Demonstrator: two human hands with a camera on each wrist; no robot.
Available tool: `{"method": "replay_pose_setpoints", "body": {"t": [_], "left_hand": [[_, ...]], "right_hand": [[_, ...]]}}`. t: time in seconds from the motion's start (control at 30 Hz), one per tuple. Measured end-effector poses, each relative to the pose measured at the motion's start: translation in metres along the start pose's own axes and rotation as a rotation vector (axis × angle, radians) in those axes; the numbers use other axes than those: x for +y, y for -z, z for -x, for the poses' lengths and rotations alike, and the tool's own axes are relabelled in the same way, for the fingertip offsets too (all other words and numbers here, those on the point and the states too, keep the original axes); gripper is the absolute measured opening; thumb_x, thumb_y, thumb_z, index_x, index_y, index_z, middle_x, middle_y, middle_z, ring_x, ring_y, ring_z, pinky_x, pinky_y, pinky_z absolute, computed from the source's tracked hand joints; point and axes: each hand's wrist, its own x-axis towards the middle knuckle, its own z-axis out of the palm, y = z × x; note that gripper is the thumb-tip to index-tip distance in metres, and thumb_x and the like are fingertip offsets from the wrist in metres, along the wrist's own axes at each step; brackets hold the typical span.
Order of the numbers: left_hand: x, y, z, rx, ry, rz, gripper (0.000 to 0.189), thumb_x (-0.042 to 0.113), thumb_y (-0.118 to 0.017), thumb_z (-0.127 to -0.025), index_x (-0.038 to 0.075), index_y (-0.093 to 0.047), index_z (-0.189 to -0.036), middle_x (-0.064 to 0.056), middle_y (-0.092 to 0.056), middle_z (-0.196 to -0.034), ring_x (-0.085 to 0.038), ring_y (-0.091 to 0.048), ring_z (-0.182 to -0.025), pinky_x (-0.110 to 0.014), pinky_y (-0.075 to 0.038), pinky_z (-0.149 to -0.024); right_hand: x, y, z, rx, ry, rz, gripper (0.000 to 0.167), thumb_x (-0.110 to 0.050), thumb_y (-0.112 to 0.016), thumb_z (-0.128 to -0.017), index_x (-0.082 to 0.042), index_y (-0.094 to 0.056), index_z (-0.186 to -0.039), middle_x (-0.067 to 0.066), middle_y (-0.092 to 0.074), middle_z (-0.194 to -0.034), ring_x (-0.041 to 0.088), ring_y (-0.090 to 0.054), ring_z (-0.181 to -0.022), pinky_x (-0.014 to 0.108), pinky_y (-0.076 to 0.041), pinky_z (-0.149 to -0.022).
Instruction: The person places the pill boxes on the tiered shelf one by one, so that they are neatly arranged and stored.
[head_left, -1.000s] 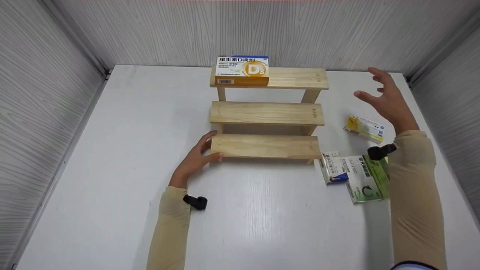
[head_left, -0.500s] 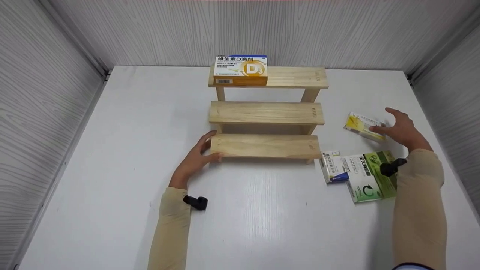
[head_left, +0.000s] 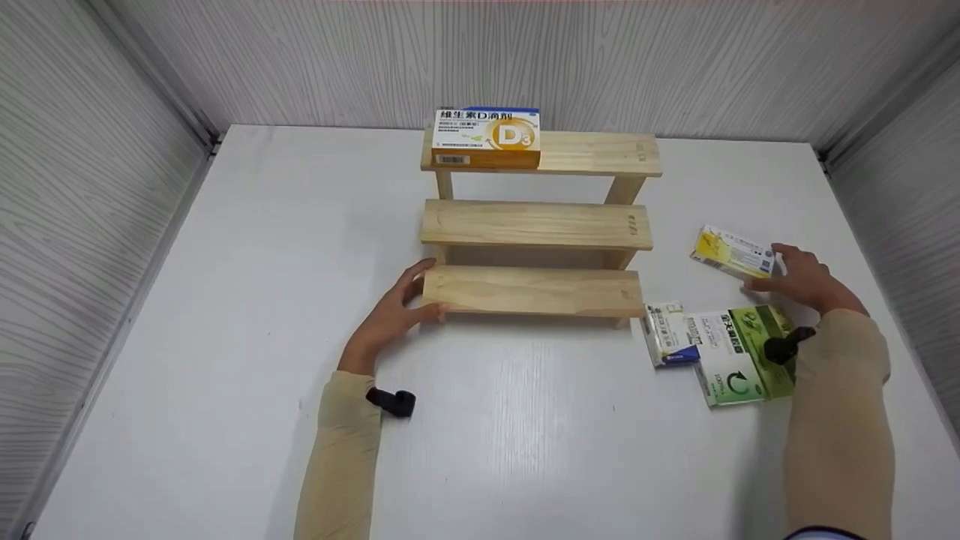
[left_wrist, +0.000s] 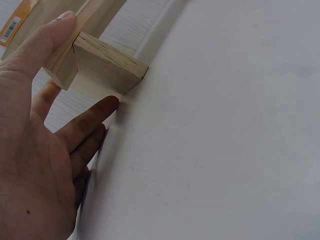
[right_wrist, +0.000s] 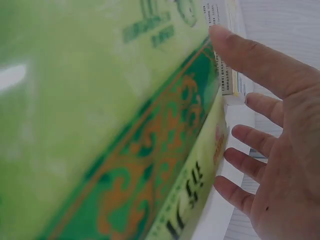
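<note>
A three-step wooden display rack [head_left: 536,291] stands mid-table. My left hand [head_left: 386,319] grips the left end of its lowest step, thumb at the front edge and index finger behind; in the left wrist view the other fingers extend below the board [left_wrist: 62,70]. A white-and-yellow medicine box [head_left: 731,250] lies flat to the right of the rack. Around its right end is my right hand [head_left: 808,279], thumb on the near side and fingers on the far side. In the right wrist view the thumb [right_wrist: 260,60] meets or nearly meets the box's printed side [right_wrist: 227,67].
A vitamin D drops box [head_left: 487,136] sits on the top step's left half. Near the rack's lower right corner lie a white-and-blue box [head_left: 670,334] and white-and-green packaging [head_left: 731,360], partly under the right wrist. Panelled walls [head_left: 480,60] enclose the table's back and sides.
My right hand has come down and toward me from above the table to the white-and-yellow box's right end. The left hand keeps its place on the rack.
</note>
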Motion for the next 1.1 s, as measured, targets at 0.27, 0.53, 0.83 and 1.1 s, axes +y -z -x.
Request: {"method": "replay_pose_setpoints", "body": {"t": [0.27, 0.53, 0.83, 1.1], "left_hand": [[0.027, -0.002, 0.016, -0.016, -0.008, -0.005, 0.079, 0.023, -0.070, -0.088, 0.024, -0.025, -0.153, -0.018, -0.024, -0.158, -0.033, -0.020, -0.148, -0.052, -0.019, -0.117], [0.029, -0.002, 0.017, -0.017, -0.010, 0.015, 0.080, 0.023, -0.072, -0.087, 0.026, -0.026, -0.153, -0.017, -0.024, -0.158, -0.032, -0.019, -0.148, -0.051, -0.019, -0.117], [0.027, -0.002, 0.017, -0.021, 0.001, 0.014, 0.080, 0.026, -0.072, -0.087, 0.031, -0.025, -0.152, -0.015, -0.025, -0.158, -0.030, -0.020, -0.148, -0.053, -0.020, -0.116], [0.026, -0.001, 0.016, -0.023, -0.006, 0.016, 0.081, 0.024, -0.072, -0.087, 0.029, -0.025, -0.153, -0.015, -0.022, -0.159, -0.031, -0.019, -0.148, -0.052, -0.020, -0.117]], "right_hand": [[0.004, -0.001, 0.001, 0.022, -0.044, -0.086, 0.107, -0.054, -0.064, -0.087, -0.006, 0.003, -0.154, 0.036, 0.004, -0.154, 0.061, -0.001, -0.137, 0.074, -0.013, -0.104], [0.002, 0.001, 0.002, 0.120, 0.055, -0.156, 0.101, -0.051, -0.062, -0.089, -0.001, -0.003, -0.154, 0.034, -0.007, -0.155, 0.056, -0.017, -0.136, 0.070, -0.024, -0.102], [-0.013, 0.012, 0.019, 0.289, 0.135, -0.264, 0.094, -0.054, -0.063, -0.087, -0.010, -0.015, -0.155, 0.020, -0.024, -0.154, 0.011, -0.045, -0.109, 0.043, -0.038, -0.089], [-0.032, 0.027, 0.032, 0.404, 0.208, -0.441, 0.073, -0.037, -0.066, -0.090, -0.026, -0.028, -0.151, -0.014, -0.034, -0.139, -0.002, -0.051, -0.082, 0.016, -0.039, -0.072]]}}
